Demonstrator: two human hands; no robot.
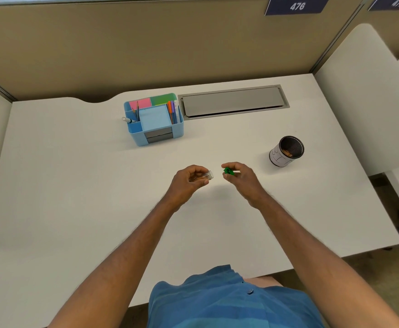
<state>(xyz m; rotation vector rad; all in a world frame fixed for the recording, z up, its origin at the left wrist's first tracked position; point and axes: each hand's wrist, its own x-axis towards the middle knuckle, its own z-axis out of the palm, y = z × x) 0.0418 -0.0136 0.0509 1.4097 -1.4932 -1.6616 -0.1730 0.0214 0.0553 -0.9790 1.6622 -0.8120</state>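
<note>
My left hand (190, 179) grips a small clear vial (206, 175) lying sideways, its open mouth pointing right. A short gap to the right, my right hand (237, 176) pinches a small green piece (228, 171) between thumb and fingers, with a thin white bit sticking out to the right. Both hands hover above the middle of the white desk (75, 185). Vial and green piece are apart.
A blue desk organiser (155, 133) with sticky notes and pens stands at the back centre. Behind it to the right is a grey cable hatch (232, 101). A mesh pen cup (286, 151) stands to the right. Beige partition walls enclose the desk.
</note>
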